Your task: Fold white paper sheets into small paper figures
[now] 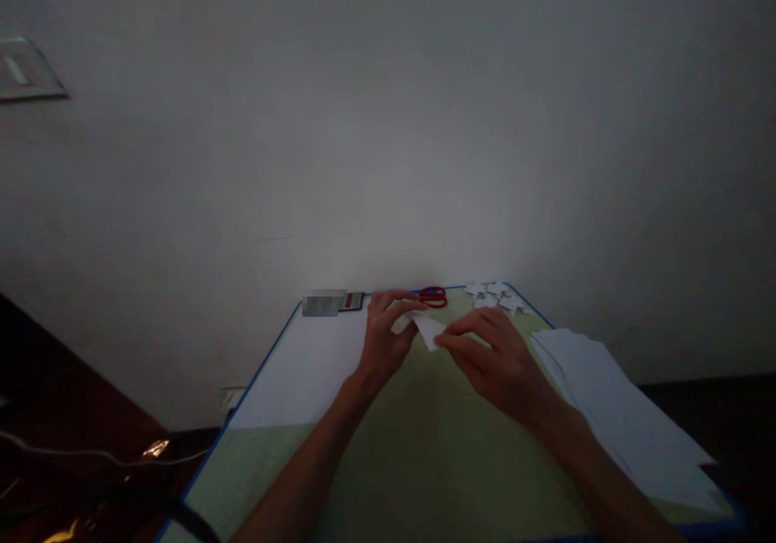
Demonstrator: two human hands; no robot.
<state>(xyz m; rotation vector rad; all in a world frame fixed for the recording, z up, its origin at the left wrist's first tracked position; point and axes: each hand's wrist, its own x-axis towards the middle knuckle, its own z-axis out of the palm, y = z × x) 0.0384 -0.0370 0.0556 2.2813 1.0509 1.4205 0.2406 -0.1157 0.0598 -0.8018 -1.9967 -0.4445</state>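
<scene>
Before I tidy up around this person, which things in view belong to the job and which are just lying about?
Likely part of the job:
small paper piece, held between left hand and right hand
white paper shapes, far right corner
white sheets, right side
red scissors, at the back

Probably just lying about:
partly pixelated object, far left corner
white cable, lower left

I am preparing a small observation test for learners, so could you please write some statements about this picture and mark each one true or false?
1. The left hand and the right hand both hold one small white paper piece. True.
2. The scissors have yellow handles. False: they are red.
3. A stack of white sheets lies on the table's right side. True.
4. The paper scraps lie at the near left corner. False: they lie near the far right corner.
</scene>
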